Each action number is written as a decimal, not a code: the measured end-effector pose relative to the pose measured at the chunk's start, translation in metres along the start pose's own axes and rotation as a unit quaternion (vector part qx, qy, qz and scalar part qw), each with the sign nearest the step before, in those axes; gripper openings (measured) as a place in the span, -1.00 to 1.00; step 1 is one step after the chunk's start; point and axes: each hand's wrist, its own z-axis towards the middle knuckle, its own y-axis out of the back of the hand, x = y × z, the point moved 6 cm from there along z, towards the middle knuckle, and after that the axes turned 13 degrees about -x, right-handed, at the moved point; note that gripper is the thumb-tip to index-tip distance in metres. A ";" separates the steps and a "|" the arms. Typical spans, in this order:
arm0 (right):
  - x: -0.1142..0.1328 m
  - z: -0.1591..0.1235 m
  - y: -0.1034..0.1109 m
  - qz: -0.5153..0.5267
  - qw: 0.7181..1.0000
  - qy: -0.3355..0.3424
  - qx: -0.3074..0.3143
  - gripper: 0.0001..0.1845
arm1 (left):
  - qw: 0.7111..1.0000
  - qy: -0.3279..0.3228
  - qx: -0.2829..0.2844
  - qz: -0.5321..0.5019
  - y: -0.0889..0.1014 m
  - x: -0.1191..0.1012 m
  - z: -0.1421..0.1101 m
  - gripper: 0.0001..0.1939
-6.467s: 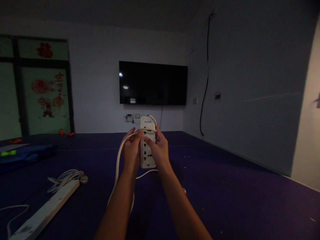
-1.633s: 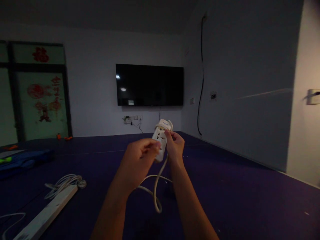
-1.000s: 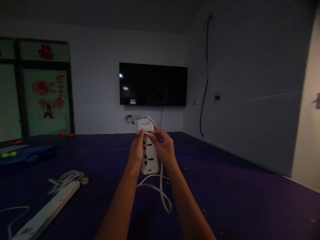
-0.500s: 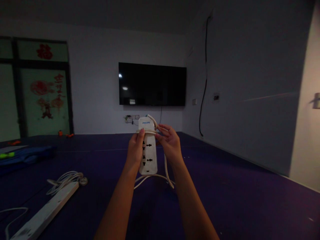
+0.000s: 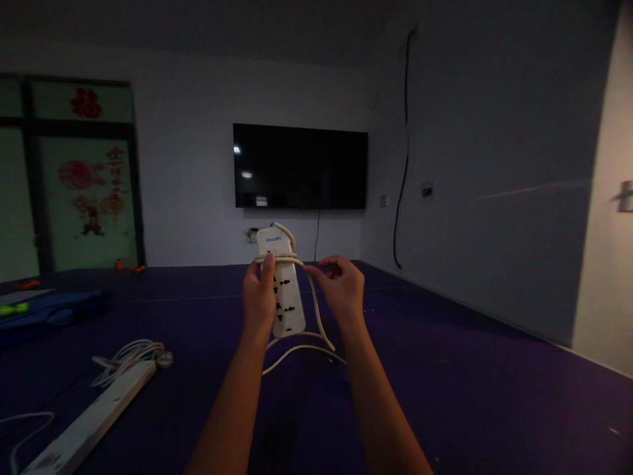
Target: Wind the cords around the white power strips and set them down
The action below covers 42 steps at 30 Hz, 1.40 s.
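Note:
A white power strip (image 5: 291, 310) stands nearly upright in front of me, leaning a little, its sockets facing me. My left hand (image 5: 260, 290) grips its left edge, the thumb pressing on the cord wound across the upper part. The white power cord (image 5: 316, 307) leaves the top of the strip, wraps round it, and hangs down on the right in a loop. My right hand (image 5: 341, 284) is just right of the strip, fingers curled, with the thumb tip at the cord. The exact pinch is partly hidden.
A second, longer white power strip (image 5: 99, 415) lies at the lower left, its coiled cord (image 5: 131, 359) at its far end. Blue cloth (image 5: 54, 310) lies on the purple floor (image 5: 469, 396) farther left. A television (image 5: 301, 168) hangs on the far wall.
The power strip and my left hand have shifted left, and the strip now leans more. My right hand has come away from the strip's edge, drawing the cord to the right.

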 end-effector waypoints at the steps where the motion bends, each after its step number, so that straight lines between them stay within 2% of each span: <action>1: 0.005 -0.001 0.000 -0.017 1.000 0.019 0.001 -0.76 | 1.000 -0.014 -0.009 0.008 0.002 -0.002 0.002 -0.53; 4: 0.021 -0.007 -0.003 -0.030 0.998 0.052 0.018 -0.87 | 0.999 -0.033 -0.026 0.013 0.006 -0.004 0.005 -0.52; 8: 0.040 -0.016 -0.008 -0.022 0.997 0.060 0.038 -0.88 | 0.999 -0.017 -0.037 -0.003 0.008 0.000 0.006 -0.51; 13: 0.045 -0.025 -0.017 -0.026 0.993 0.046 0.102 -0.91 | 0.999 -0.008 -0.041 -0.013 0.008 0.000 0.005 -0.53; 18: 0.044 -0.025 -0.016 -0.036 0.995 0.052 0.074 -0.82 | 0.999 0.008 -0.016 -0.039 0.002 0.001 0.003 -0.55; 21: 0.047 -0.024 -0.014 -0.060 0.993 0.086 0.056 -0.78 | 0.999 0.010 -0.012 -0.035 -0.001 0.002 0.001 -0.55; 26: 0.052 -0.027 -0.016 -0.097 0.986 0.119 0.063 -0.69 | 0.999 0.018 -0.005 -0.030 -0.003 0.004 -0.002 -0.54; 33: 0.046 -0.045 -0.033 -0.101 0.989 0.075 0.077 -0.69 | 0.999 -0.024 -0.029 0.003 0.000 0.005 0.001 -0.56; 39: 0.037 -0.048 -0.039 -0.006 0.996 0.009 0.084 -0.78 | 0.999 0.020 -0.011 -0.037 -0.004 0.018 0.001 -0.49; 42: 0.028 -0.047 -0.041 0.060 0.993 -0.038 0.098 -0.73 | 0.999 0.020 -0.001 -0.044 -0.006 0.021 0.000 -0.47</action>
